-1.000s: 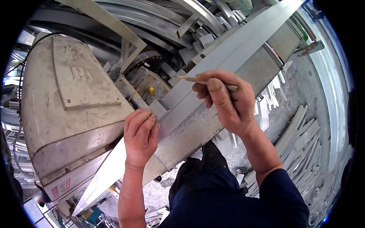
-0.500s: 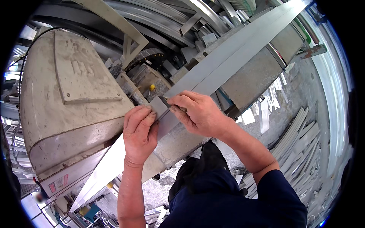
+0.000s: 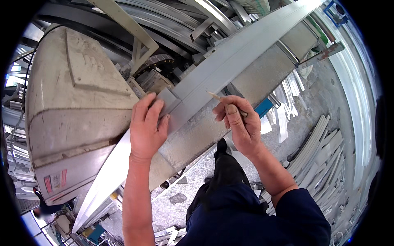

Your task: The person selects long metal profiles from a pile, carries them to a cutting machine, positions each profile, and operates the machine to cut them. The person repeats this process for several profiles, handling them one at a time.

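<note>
A long silvery metal profile (image 3: 230, 69) runs diagonally across the machine bed, from the far right to the near left. On it, left of the middle, lies a short flat-sided metal piece (image 3: 169, 99). My left hand (image 3: 147, 127) is closed on that piece's left side, fingertips at its edge, and hides part of it. To the right, my right hand (image 3: 242, 125) pinches a slim pencil (image 3: 214, 96) between thumb and fingers. Its pale pointed tip faces up and left, over the profile and apart from the short piece.
A big worn beige machine housing (image 3: 78, 98) stands at the left. The grey machine bed (image 3: 266, 69) extends under the profile. A beige metal bracket (image 3: 127, 24) is above, with stacked metal lengths behind it. Metal strips (image 3: 316, 156) lie piled on the floor at the right.
My right hand has drawn back to the right with the pencil, away from the short piece. My left hand stays by that piece, its fingers shifted slightly. The view has shifted a little.
</note>
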A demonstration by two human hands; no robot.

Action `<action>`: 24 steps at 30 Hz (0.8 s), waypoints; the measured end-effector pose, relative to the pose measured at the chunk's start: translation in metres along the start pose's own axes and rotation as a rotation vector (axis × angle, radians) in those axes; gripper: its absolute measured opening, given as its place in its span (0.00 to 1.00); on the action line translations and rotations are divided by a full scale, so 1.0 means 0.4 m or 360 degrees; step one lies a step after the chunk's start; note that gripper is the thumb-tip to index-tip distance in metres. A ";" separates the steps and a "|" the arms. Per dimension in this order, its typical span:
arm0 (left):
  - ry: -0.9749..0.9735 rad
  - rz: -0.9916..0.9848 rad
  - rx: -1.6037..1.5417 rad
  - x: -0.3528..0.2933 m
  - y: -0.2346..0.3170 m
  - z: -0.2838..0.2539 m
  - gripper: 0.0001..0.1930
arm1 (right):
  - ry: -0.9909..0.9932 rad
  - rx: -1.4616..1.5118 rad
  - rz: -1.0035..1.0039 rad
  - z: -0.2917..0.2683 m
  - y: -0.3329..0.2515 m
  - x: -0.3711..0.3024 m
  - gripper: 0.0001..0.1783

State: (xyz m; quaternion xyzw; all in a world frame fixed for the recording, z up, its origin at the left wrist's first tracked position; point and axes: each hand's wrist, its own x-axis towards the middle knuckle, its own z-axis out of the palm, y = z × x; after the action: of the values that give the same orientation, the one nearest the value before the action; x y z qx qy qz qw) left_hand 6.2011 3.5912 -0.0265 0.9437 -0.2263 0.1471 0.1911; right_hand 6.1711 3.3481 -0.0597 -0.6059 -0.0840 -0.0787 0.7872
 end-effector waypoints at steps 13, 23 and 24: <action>0.0156 -0.0069 -0.0032 -0.516 0.168 -0.207 0.16 | -0.0223 -0.0540 -0.0263 0.109 -0.104 -0.250 0.11; -0.0244 -0.1206 -0.0379 -1.539 0.581 -0.156 0.07 | -0.1133 -0.0419 -0.0004 0.564 -0.059 -0.666 0.12; -0.0224 -0.1371 -0.0354 -1.622 0.633 -0.151 0.07 | -0.1209 -0.0362 0.0038 0.626 -0.064 -0.715 0.12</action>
State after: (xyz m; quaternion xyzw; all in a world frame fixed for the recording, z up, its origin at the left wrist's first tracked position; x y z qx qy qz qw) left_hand 5.5129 3.6488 -0.1351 0.9333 0.1604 -0.0356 0.3194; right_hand 5.8775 3.5900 -0.0380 -0.6761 -0.3529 0.1515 0.6288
